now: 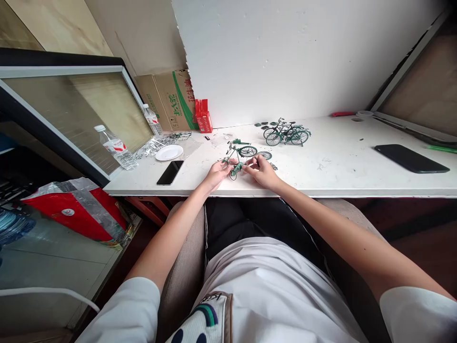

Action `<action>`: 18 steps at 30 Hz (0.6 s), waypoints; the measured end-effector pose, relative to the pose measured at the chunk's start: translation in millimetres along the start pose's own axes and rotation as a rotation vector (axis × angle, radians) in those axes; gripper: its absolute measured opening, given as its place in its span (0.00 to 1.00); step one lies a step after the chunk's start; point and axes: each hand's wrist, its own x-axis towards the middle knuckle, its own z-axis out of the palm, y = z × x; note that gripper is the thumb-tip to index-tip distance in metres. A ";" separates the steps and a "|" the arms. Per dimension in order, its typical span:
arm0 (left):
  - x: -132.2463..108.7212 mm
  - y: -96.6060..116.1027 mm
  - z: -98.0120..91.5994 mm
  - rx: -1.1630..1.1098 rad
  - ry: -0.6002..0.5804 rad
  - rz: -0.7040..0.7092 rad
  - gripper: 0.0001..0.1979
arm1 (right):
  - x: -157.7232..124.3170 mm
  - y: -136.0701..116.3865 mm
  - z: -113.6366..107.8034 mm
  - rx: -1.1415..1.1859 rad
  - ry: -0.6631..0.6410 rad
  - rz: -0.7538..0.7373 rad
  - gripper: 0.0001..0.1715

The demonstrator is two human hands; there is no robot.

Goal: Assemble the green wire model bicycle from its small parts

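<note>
Centre frame, your left hand [217, 172] and right hand [262, 171] meet on the half-built model bicycle [246, 151], fingers of both pinching its green frame low at the worktop [339, 162] edge. One loose wheel [265, 155] lies just beside it and the finished bicycles [286, 134] stand behind at upper centre, so I'd call this one partway built.

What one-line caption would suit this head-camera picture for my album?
Left hand and right hand hold a half-built green model bicycle on a white table, finished model bicycles standing behind.
</note>
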 end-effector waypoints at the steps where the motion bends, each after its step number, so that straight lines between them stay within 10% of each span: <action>1: -0.1 0.0 0.1 -0.001 -0.005 0.000 0.27 | 0.1 0.2 0.0 0.013 -0.009 -0.022 0.40; 18: -1.5 2.8 3.5 -0.029 0.030 0.000 0.31 | 4.1 10.7 -2.1 -0.091 0.131 -0.117 0.34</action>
